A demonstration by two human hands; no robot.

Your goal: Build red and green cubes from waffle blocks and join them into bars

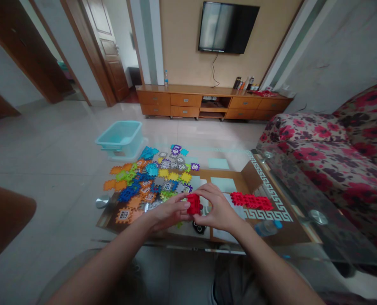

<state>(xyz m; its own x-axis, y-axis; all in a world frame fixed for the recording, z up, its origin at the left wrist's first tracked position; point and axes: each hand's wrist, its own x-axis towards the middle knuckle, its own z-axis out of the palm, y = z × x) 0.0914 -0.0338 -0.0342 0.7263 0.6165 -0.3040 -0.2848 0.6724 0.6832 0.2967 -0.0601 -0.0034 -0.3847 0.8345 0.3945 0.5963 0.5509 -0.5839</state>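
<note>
Head view, looking down past both forearms at a glass bench with a brown cardboard sheet lying on it. The left hand and right hand meet over the sheet, and a red block of interlocking plastic tiles sits between them. Each grip is closed on the block from its own side, the left coming in from the left and the right curving over from the upper right, so the block is held between the two palms and touches both.

Just right of the right hand, a red strip of joined tiles lies flat, not touching either hand. Left of the left hand spreads a loose pile of multicoloured tiles, orange, yellow, blue, grey and purple, some printed with little windows. Below the hands lies a small black round object, and a plastic water bottle lies on its side at the lower right. A pale teal plastic tub stands on the floor beyond the bench.
</note>
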